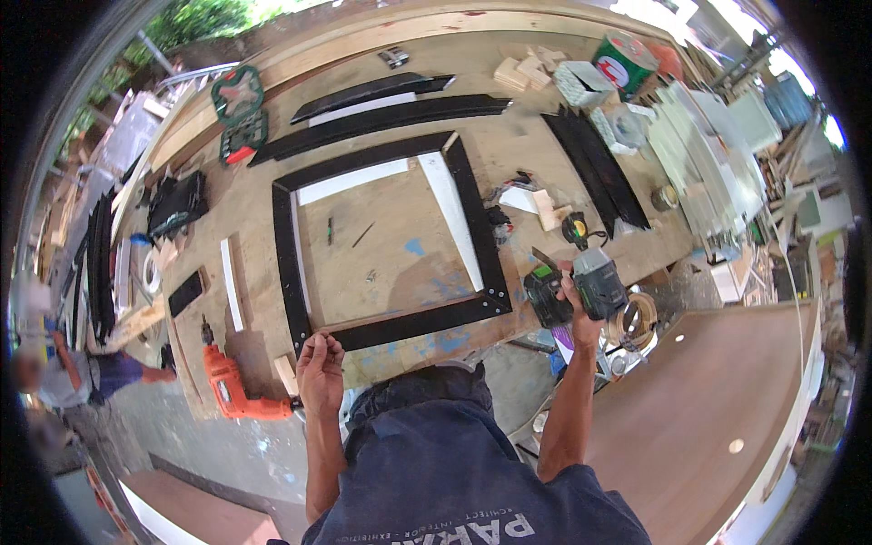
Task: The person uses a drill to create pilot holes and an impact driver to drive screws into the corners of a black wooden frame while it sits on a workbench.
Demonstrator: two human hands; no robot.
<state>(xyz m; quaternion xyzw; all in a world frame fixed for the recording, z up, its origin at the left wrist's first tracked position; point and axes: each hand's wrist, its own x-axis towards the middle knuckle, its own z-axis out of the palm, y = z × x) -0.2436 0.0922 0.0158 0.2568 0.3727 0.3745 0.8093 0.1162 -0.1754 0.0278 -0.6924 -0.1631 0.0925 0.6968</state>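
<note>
A square black frame [391, 336] with white inner edges lies on the wooden worktable [363, 282] in front of me. Screw heads show at its near right corner. My left hand [321, 365] is at the near left corner, fingertips pinched together; whatever they hold is too small to make out. On the right, my right hand [574, 304] grips the handle of a cordless drill [599, 283], its dark battery [547, 298] to the left of the hand. The drill is held near the table's front edge, apart from the frame.
An orange corded drill [238, 386], a phone [186, 292] and a white strip [233, 286] lie left of the frame. Black mouldings [381, 125] and an open green tool case [241, 118] lie beyond. A tape measure [575, 230] is near the cordless drill. Another person [68, 368] is far left.
</note>
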